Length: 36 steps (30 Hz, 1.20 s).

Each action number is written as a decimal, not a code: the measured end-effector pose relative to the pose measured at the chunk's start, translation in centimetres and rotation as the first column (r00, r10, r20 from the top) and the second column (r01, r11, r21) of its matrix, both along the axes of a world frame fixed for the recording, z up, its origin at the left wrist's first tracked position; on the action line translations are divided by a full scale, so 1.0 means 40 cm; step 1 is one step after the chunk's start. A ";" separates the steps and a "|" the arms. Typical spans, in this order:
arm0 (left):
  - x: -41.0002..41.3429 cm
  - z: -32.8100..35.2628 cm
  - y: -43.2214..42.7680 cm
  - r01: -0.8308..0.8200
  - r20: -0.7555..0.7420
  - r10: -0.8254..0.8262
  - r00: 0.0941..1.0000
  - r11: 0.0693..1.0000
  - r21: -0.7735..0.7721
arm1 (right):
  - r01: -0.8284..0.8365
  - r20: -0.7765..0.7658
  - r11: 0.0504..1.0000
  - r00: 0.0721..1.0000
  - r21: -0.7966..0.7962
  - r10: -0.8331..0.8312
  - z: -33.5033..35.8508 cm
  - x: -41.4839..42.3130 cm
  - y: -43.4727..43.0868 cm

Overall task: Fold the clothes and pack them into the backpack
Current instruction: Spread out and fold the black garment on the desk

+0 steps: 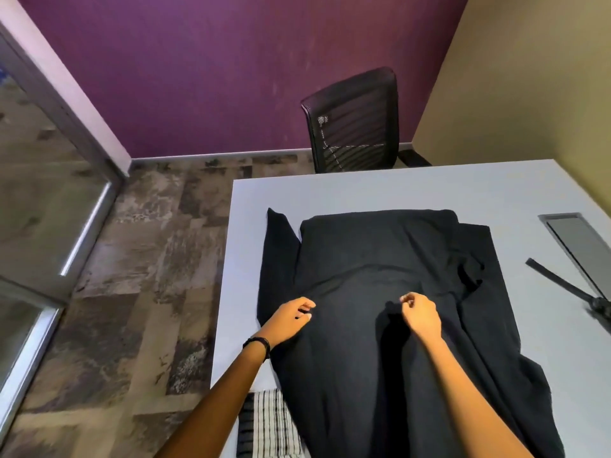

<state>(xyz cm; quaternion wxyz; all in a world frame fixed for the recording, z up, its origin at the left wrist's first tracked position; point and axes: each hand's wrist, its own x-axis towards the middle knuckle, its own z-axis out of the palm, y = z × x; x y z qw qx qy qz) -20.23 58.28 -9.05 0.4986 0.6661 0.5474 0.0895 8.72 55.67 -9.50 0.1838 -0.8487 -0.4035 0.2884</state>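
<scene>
White table [390, 190] is backed by a purple wall [231, 77] and an office chair [353, 120]; a black garment [373, 259] is spread across it. Its fabric is pinched near the left edge by the left hand [291, 317]. The right hand [423, 314] is held over the middle with fingers curled; whether cloth is gripped cannot be told.

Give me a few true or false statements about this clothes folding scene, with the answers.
The black garment lies spread on the table. True.
A backpack stands on the table. False: none is in view.
The left hand and right hand are both over the garment. True.
The wristband is on the right wrist. False: the wristband is on the left wrist.
The office chair stands beyond the table's far edge. True.
</scene>
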 end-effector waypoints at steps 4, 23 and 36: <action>-0.001 -0.026 0.071 -0.118 0.012 0.119 0.993 0.992 -0.039 | -0.005 -0.029 1.000 1.000 0.021 0.006 -0.043 -0.036 0.066; 0.032 -0.169 0.278 -0.237 0.022 0.237 0.971 0.971 0.019 | -0.396 -0.134 0.855 0.878 0.335 0.459 -0.088 -0.269 0.528; 0.050 -0.209 0.256 -0.201 0.082 0.195 0.977 0.976 0.085 | -0.730 0.346 0.630 0.539 -0.263 0.768 -0.143 -0.406 0.687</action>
